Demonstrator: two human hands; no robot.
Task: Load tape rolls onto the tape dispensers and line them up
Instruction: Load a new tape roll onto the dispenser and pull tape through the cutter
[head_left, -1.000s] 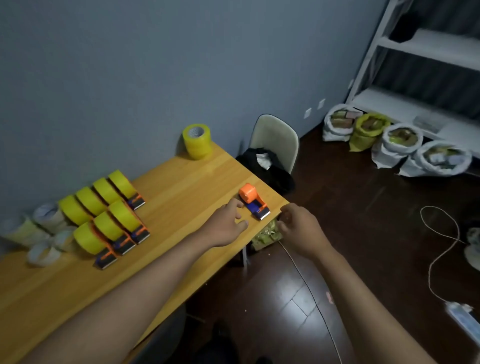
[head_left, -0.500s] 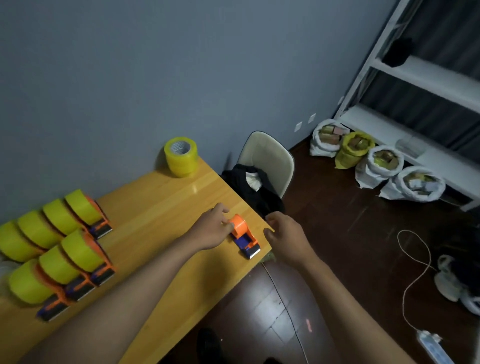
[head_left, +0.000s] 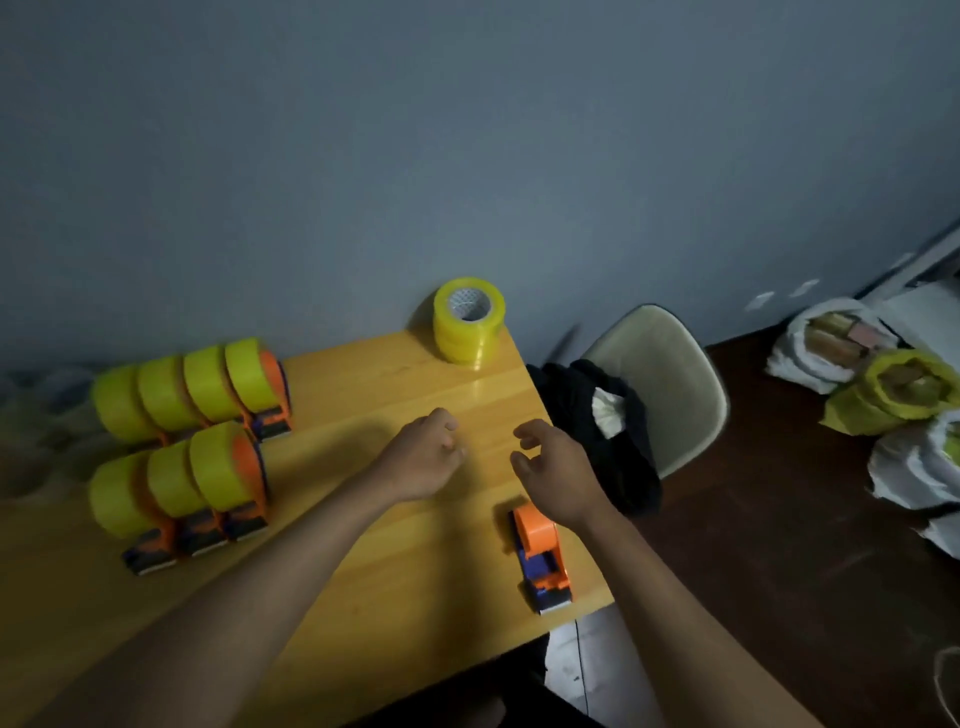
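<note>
While both arms reach forward, left hand and right hand hover loosely curled, empty.

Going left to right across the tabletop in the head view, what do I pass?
Two rows of loaded tape dispensers → left hand → stack of yellow tape rolls → empty orange dispenser, at the table's right edge. The right hand overlaps the empty dispenser's span, so I leave it out of the order.

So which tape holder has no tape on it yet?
The lone orange dispenser by the table's right edge, under the right wrist. Its hub is bare; the seven on the left all carry yellow rolls.
</note>
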